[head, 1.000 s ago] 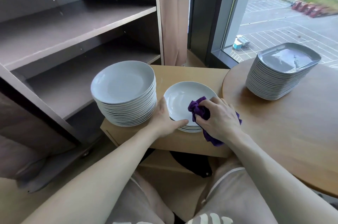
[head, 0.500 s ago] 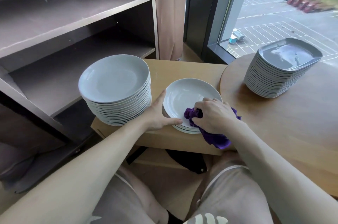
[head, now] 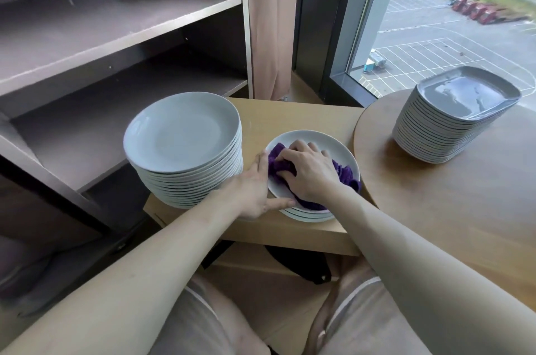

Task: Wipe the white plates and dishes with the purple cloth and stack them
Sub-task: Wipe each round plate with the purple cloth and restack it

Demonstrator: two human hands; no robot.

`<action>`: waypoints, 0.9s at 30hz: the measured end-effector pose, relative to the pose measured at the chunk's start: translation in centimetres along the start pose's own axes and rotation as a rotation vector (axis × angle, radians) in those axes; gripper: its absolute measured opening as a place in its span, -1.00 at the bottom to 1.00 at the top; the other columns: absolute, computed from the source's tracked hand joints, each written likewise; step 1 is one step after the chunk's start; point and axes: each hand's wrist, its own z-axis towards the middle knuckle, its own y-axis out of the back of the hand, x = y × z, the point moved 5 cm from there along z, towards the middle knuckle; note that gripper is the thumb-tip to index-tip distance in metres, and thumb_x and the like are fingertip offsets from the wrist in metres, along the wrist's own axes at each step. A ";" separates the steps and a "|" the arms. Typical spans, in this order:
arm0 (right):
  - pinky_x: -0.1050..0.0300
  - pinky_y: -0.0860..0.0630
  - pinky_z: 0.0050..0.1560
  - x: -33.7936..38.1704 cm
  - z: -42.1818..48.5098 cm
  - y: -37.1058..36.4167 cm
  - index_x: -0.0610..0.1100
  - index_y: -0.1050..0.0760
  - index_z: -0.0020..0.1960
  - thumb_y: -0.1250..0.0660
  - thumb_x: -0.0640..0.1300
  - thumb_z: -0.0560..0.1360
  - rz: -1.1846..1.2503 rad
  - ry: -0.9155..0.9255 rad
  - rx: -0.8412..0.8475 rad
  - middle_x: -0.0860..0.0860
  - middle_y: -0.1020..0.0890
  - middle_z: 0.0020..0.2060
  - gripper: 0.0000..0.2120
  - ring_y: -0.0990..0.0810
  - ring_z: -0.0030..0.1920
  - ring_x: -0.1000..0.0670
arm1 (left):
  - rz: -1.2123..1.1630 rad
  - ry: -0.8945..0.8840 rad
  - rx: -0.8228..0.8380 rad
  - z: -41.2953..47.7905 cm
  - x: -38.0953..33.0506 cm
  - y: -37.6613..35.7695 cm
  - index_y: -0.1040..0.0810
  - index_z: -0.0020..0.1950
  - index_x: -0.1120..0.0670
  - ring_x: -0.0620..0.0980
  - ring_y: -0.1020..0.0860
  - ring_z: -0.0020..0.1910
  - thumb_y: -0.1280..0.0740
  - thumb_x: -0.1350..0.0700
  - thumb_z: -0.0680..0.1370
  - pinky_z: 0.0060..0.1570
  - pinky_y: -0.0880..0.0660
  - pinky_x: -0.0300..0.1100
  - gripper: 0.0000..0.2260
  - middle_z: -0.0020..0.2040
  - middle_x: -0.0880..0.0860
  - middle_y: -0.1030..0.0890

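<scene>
Table: wooden top (head: pixel 293 119), centre frame; bare strip behind top dish (head: pixel 333 148).
Right hand (head: pixel 310 173): my fingers bunch purple cloth (head: pixel 345 176) on it, at near edge.
Left hand (head: pixel 255 189): flat, bracing dish's left rim.

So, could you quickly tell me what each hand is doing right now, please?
Left hand: open, steadying the top plate.
Right hand: closed on the purple cloth, pressed onto that plate.

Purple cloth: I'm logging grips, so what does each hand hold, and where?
The right hand grips the purple cloth, bunched under its palm, on the top plate. The left hand holds nothing; it rests open against that plate's near-left rim.
</scene>
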 end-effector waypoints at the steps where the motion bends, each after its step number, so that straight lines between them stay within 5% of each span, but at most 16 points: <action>1: -0.08 -0.29 0.01 -0.1 0.5 -0.1 0.14 -0.51 0.20 -0.24 0.14 0.59 -0.036 -0.011 -0.020 0.04 -0.48 0.15 -0.78 -0.42 0.14 -0.12 | 0.013 0.004 0.008 0.0 0.0 0.0 0.40 0.63 0.07 0.12 -0.32 0.55 -0.19 -0.58 0.39 0.33 -0.43 0.04 0.18 0.67 -0.03 0.27; 8: -0.21 -0.35 0.14 -3.1 1.6 1.1 0.01 -0.46 0.19 -0.24 0.04 0.61 -0.206 -0.167 -0.098 -0.09 -0.48 0.22 -0.80 -0.43 0.20 -0.24 | -0.027 0.031 0.036 0.3 0.1 -0.7 0.43 0.62 0.03 0.13 -0.29 0.56 -0.24 -0.55 0.41 0.36 -0.39 0.03 0.18 0.65 -0.09 0.33; 16: -0.21 -0.35 0.15 -5.5 -1.8 3.2 -0.03 -0.52 0.21 -0.29 -0.02 0.54 -0.449 -0.188 0.010 -0.09 -0.48 0.21 -0.73 -0.43 0.21 -0.21 | -0.204 0.030 -0.043 0.1 0.4 -1.4 0.33 0.65 -0.07 0.06 -0.21 0.60 -0.40 -0.49 0.37 0.46 -0.26 -0.02 0.19 0.69 -0.13 0.13; 27: -0.07 -0.22 -0.01 -5.0 -5.7 3.7 0.05 -0.43 -0.02 -0.35 0.04 0.48 -0.267 -0.173 0.206 0.03 -0.46 0.02 -0.85 -0.42 0.14 -0.12 | -0.330 0.014 -0.056 -0.6 -0.6 -1.8 0.29 0.67 0.00 -0.04 -0.02 0.65 -0.47 -0.39 0.39 0.56 -0.06 -0.08 0.20 0.69 -0.11 0.16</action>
